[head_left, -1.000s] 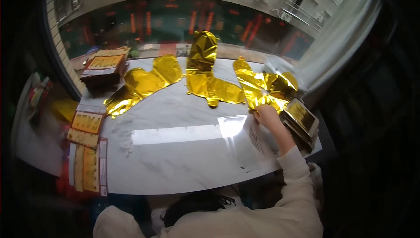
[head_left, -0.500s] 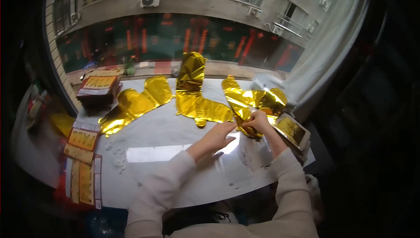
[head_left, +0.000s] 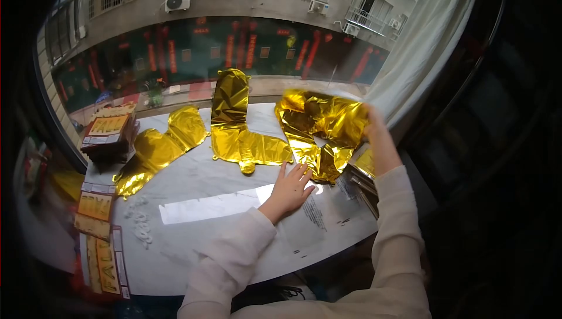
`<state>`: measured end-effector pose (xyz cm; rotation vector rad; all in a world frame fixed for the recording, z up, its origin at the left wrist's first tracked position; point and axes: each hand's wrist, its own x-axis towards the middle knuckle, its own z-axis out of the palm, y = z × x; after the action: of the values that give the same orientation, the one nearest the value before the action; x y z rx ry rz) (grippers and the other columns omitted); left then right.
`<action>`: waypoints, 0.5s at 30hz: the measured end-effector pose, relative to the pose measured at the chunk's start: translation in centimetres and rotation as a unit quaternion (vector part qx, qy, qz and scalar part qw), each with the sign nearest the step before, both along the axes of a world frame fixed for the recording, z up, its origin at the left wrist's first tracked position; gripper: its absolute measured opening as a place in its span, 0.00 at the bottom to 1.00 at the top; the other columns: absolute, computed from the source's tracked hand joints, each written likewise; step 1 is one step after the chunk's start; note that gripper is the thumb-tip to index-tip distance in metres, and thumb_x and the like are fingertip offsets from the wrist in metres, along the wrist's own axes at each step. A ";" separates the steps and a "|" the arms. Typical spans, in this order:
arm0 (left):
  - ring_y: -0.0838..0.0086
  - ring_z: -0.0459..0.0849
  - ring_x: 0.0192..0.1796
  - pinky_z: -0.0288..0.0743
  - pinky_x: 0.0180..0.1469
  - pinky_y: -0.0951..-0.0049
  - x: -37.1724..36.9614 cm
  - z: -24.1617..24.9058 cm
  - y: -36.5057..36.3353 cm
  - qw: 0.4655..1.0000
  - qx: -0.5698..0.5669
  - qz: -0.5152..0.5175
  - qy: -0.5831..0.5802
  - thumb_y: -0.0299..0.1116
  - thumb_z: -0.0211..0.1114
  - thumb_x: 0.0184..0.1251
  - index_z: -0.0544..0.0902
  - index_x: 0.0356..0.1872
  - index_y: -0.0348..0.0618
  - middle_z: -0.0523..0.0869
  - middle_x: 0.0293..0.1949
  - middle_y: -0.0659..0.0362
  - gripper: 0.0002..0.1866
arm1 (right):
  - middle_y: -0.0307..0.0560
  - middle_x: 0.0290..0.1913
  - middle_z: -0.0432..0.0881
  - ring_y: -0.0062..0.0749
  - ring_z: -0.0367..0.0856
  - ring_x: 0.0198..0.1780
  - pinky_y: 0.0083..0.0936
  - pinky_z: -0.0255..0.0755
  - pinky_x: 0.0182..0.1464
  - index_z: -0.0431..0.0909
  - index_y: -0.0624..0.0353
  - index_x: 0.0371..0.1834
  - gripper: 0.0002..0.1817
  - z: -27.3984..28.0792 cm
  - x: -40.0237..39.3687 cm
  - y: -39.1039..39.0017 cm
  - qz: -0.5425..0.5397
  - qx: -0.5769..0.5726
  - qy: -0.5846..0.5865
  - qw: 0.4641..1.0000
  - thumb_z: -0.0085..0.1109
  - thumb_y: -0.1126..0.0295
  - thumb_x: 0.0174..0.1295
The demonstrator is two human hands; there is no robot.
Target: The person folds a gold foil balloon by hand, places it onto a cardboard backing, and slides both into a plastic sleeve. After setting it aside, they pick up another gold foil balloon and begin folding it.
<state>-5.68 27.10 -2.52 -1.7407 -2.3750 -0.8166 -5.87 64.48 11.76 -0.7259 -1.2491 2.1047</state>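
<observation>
In the head view, my left hand rests on the table with its fingers spread, the fingertips near the lower edge of a gold foil balloon. My right hand, slightly blurred, grips the right side of that balloon, which is flat, crumpled and partly raised off the table. To the left lies an L-shaped gold foil balloon, uninflated. Farther left is another flat gold foil balloon. Beneath my left hand, a clear printed plastic sheet lies on the table with bright glare.
Printed packets marked FALL are stacked at the table's back left, with more packets along the left edge. White looped strands lie nearby. More packets sit under my right forearm. A white curtain hangs at the right.
My right hand has moved up and away to the right, pulling the gold foil balloon spread out and partly lifted. My left hand has stayed on the table, fingers now more spread. The view has shifted slightly.
</observation>
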 end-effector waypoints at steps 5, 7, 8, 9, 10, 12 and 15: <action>0.56 0.64 0.84 0.40 0.85 0.37 0.1 0.4 -0.1 1.000 -0.018 -0.004 0.005 0.52 0.51 0.84 0.73 0.76 0.41 0.70 0.81 0.47 0.31 | 0.51 0.38 0.86 0.43 0.86 0.40 0.40 0.83 0.47 0.82 0.66 0.41 0.16 12.5 3.1 2.2 -0.505 0.261 0.205 0.797 0.55 0.62 0.75; 0.55 0.64 0.84 0.41 0.84 0.34 0.1 0.1 0.0 1.000 -0.005 0.005 0.006 0.49 0.55 0.83 0.73 0.76 0.42 0.69 0.81 0.47 0.30 | 0.49 0.34 0.84 0.38 0.83 0.37 0.36 0.80 0.44 0.82 0.67 0.40 0.17 15.9 4.4 -1.8 -0.497 0.478 0.176 0.702 0.54 0.61 0.77; 0.55 0.64 0.84 0.41 0.84 0.34 0.0 0.0 0.0 1.000 -0.006 0.004 0.004 0.49 0.55 0.83 0.73 0.76 0.42 0.69 0.81 0.47 0.30 | 0.47 0.32 0.83 0.34 0.81 0.36 0.33 0.78 0.42 0.82 0.66 0.40 0.16 16.5 4.9 -3.4 -0.436 0.577 0.141 0.676 0.54 0.62 0.77; 0.56 0.64 0.84 0.42 0.84 0.32 -0.2 0.0 0.0 1.000 -0.009 -0.003 0.003 0.46 0.57 0.82 0.73 0.76 0.43 0.69 0.81 0.47 0.29 | 0.42 0.30 0.80 0.27 0.76 0.33 0.31 0.73 0.38 0.82 0.63 0.39 0.16 16.6 4.6 -5.6 -0.335 0.623 0.154 0.690 0.53 0.62 0.79; 0.56 0.64 0.84 0.43 0.83 0.30 -0.5 -0.1 0.1 1.000 -0.012 -0.009 0.002 0.44 0.58 0.81 0.73 0.76 0.44 0.69 0.81 0.46 0.28 | 0.32 0.35 0.81 0.15 0.74 0.37 0.22 0.71 0.43 0.82 0.59 0.38 0.12 16.1 4.5 -7.4 -0.231 0.638 0.116 0.725 0.56 0.64 0.79; 0.55 0.72 0.78 0.46 0.84 0.35 -1.7 -1.2 1.3 0.983 0.152 0.019 -0.103 0.50 0.58 0.83 0.73 0.77 0.43 0.77 0.74 0.48 0.30 | 0.30 0.35 0.79 0.11 0.70 0.34 0.15 0.65 0.35 0.84 0.59 0.48 0.08 14.1 5.9 -16.2 0.033 0.586 0.085 0.805 0.59 0.67 0.76; 0.58 0.86 0.57 0.74 0.65 0.43 -4.3 1.6 -1.5 0.806 0.292 -0.068 -0.511 0.46 0.62 0.80 0.84 0.67 0.45 0.89 0.57 0.51 0.23 | 0.36 0.38 0.83 0.14 0.75 0.32 0.17 0.70 0.34 0.82 0.64 0.64 0.18 9.2 10.6 -28.8 0.257 0.653 0.190 0.686 0.60 0.73 0.72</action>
<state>-9.98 25.64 -0.89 -1.3266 -1.9409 -2.6910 4.72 35.63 20.92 0.7394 -2.3036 0.9782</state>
